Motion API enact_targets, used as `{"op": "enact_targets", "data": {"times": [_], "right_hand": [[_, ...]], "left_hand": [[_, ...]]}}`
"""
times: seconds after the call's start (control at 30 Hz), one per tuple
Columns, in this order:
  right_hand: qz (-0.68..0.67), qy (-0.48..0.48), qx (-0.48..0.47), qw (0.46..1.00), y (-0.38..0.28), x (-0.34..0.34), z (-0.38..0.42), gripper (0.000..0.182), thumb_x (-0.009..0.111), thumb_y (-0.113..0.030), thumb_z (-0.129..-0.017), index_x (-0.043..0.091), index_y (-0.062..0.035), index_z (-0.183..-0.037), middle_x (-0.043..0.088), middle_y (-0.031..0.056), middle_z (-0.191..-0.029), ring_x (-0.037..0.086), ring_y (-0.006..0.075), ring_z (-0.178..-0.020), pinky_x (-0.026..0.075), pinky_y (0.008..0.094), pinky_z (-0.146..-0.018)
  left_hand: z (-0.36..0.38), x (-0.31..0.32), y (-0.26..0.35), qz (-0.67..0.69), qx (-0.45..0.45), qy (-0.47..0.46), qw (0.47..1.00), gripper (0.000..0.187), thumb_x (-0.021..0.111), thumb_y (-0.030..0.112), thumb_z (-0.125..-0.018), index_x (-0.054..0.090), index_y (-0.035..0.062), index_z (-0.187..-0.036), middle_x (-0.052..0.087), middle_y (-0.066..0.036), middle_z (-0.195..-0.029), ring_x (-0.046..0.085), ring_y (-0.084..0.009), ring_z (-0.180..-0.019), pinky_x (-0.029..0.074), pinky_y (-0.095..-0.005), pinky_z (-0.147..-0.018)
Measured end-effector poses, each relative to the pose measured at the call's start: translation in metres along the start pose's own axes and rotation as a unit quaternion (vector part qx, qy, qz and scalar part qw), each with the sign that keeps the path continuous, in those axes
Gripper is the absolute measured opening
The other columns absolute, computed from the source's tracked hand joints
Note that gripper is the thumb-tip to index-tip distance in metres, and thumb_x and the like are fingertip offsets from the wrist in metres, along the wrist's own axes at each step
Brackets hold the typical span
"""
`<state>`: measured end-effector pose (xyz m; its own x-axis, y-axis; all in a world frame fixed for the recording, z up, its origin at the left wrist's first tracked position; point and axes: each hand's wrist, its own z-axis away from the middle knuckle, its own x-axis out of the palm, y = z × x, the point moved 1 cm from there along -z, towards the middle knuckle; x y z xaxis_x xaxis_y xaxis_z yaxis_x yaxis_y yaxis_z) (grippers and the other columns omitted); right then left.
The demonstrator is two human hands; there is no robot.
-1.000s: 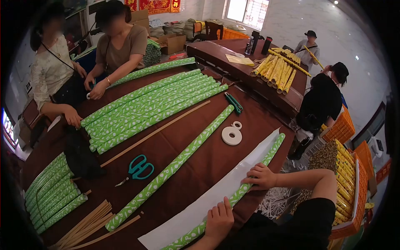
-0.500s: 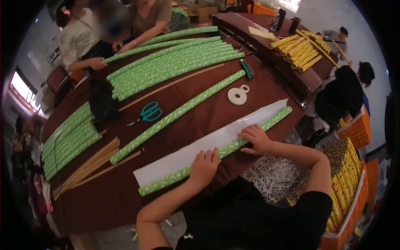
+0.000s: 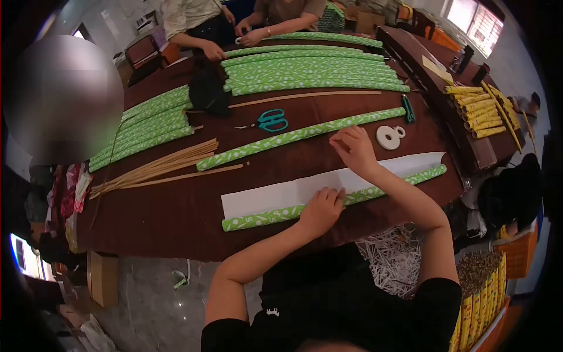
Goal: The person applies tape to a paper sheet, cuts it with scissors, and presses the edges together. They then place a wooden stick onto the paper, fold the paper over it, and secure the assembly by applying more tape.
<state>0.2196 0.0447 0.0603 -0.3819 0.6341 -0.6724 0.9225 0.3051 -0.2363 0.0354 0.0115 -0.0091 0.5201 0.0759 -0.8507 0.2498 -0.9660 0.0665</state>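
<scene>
A sheet of green patterned wrapping paper, white side up (image 3: 264, 199), lies partly rolled into a green tube (image 3: 258, 220) along its near edge. My left hand (image 3: 322, 210) rests on this roll near its middle, fingers lying over it. Above the sheet, my right hand (image 3: 356, 151) is raised with loosely bent fingers, and I see nothing in it. Just beyond it lies a finished green paper tube (image 3: 299, 139). To its right are two rolls of white tape, a large one (image 3: 387, 138) and a small one (image 3: 400, 132).
Teal scissors (image 3: 272, 120) and a dark green cutter (image 3: 408, 109) lie farther back. Green tubes (image 3: 311, 73) are stacked beyond, with thin brown sticks (image 3: 164, 168) at left. Yellow tubes (image 3: 481, 111) sit on another table. Co-workers' hands (image 3: 253, 38) are across the table.
My right hand has lifted off the roll and moved up and away over the sheet. My left hand stays on the roll. The head view has turned.
</scene>
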Motion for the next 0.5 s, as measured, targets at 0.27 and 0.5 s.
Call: {"op": "enact_targets", "data": {"times": [0.27,0.5], "right_hand": [[-0.148,-0.041,-0.090,0.984,-0.077,0.109,-0.067,0.005,0.071,-0.009,-0.079,0.068,-0.0072,-0.083,0.063,0.0054,-0.083,0.059,0.0268,-0.082,0.046,0.0400,-0.073],[-0.019,-0.135,-0.126,0.983,-0.108,0.239,-0.126,0.010,0.063,-0.020,-0.073,0.067,-0.0112,-0.071,0.063,0.0081,-0.080,0.062,0.0281,-0.084,0.051,0.0416,-0.070]], "left_hand": [[0.003,0.007,0.002,0.025,-0.023,0.004,0.999,0.043,0.059,0.019,-0.078,0.058,-0.0046,-0.115,0.057,-0.013,-0.095,0.056,-0.0280,-0.091,0.050,-0.0375,-0.077],[0.004,0.008,-0.001,0.158,-0.044,-0.016,0.986,0.040,0.056,0.021,-0.088,0.055,-0.0021,-0.122,0.059,-0.015,-0.098,0.058,-0.0316,-0.092,0.049,-0.0452,-0.082]]}}
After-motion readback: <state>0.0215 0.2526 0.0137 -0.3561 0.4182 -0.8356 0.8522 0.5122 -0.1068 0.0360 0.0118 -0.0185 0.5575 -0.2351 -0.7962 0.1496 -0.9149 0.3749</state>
